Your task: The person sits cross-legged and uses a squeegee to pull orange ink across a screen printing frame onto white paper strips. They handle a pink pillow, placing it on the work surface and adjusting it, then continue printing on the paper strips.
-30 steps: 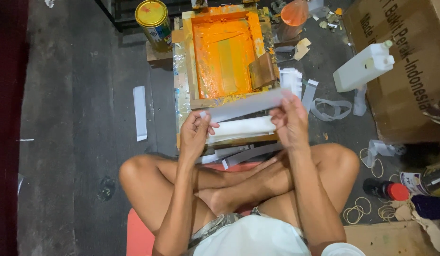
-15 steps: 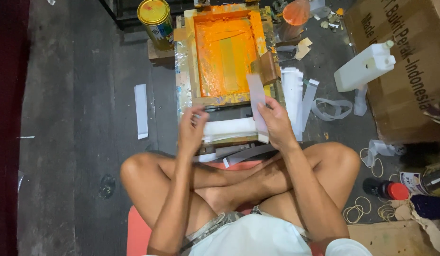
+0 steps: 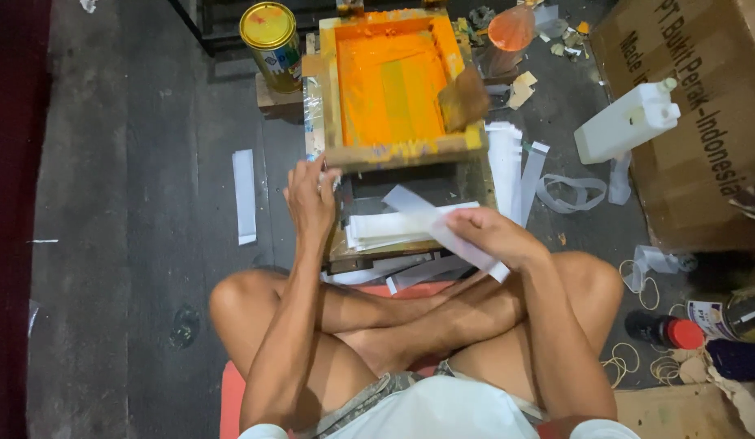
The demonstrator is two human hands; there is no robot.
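Observation:
I sit cross-legged on the floor before a wooden screen frame [image 3: 393,153] coated in orange ink, with a brown squeegee [image 3: 463,97] leaning in its right corner. My left hand [image 3: 311,197] grips the frame's near left corner, and the near edge is raised off the board below. My right hand [image 3: 497,236] holds a white paper strip [image 3: 426,215] slantwise over a stack of white strips [image 3: 381,229] lying on the board under the frame.
A yellow tin can [image 3: 267,32] stands left of the frame. More white strips [image 3: 507,162] lie to its right, and one strip [image 3: 244,195] on the floor at left. A white plastic jug [image 3: 629,122], a cardboard box [image 3: 702,106], a red-capped bottle [image 3: 666,329] and rubber bands [image 3: 629,358] sit at right.
My right hand pulled the strip back from the frame toward my knee. My left hand went from the strip stack to the frame's corner, and the near edge rose.

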